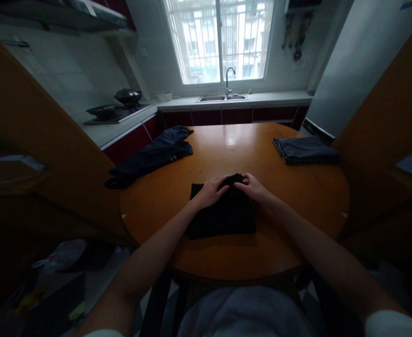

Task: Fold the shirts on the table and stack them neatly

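A folded black garment (223, 217) lies on the wooden table in front of me, in a roughly rectangular stack. My left hand (212, 192) rests on its upper left part, palm down, with thumb and fingers apart. At the upper right corner, my right hand (252, 187) has its thumb on top of the cloth and its fingers bent round the far edge. A small fold of the black fabric sticks up between the two hands. What kind of garment it is cannot be made out in the dark cloth.
Across the oval table (223, 257), dark blue clothing (157, 152) lies loosely at the left, partly over the edge. A stack of folded grey and dark clothes (307, 150) sits at the right. Beyond are a sink (223, 98) and a stove with pans (128, 96).
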`<state>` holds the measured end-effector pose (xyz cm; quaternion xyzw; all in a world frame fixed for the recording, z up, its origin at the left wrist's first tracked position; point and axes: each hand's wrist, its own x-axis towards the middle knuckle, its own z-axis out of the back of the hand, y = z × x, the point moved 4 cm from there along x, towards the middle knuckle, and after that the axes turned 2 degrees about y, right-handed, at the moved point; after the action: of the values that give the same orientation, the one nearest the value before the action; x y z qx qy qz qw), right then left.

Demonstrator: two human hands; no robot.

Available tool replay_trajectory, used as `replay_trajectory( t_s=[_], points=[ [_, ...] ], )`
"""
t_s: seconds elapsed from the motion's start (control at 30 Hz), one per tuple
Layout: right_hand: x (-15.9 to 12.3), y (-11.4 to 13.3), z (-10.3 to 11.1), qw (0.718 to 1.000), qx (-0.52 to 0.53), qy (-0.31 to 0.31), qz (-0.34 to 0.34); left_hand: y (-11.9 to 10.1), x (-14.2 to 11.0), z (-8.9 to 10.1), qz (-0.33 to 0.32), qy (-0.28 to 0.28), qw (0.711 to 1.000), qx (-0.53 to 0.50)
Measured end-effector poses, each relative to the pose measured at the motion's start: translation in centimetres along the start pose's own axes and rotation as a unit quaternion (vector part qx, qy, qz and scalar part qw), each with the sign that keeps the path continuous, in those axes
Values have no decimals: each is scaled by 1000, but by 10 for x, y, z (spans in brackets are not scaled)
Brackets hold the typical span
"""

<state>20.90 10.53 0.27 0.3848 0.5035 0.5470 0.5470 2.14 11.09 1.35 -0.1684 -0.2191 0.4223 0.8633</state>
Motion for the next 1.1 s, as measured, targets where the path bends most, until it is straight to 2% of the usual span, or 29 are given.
replay_trajectory(
  t_s=[0.17,0.33,0.67,0.8,0.93,1.03,1.1],
  points=[
    [-7,0,-6,997,75,-7,-18,8,0,4,5,-8,1000,-26],
    [-9,2,-3,993,107,-9,-40,15,0,6,29,-12,999,-21],
    [-4,4,29,994,91,-30,-46,58,2,18,103,-7,994,45],
    [-3,3,33,995,74,-16,-61,66,-1,19,154,6,985,76],
    [-5,5,34,997,66,-5,-49,69,-5,22,182,18,980,82],
    [-7,11,37,997,71,3,-18,70,-6,25,179,15,983,37],
    [-10,18,40,997,68,17,17,69,-5,25,178,6,983,-48]
  ],
)
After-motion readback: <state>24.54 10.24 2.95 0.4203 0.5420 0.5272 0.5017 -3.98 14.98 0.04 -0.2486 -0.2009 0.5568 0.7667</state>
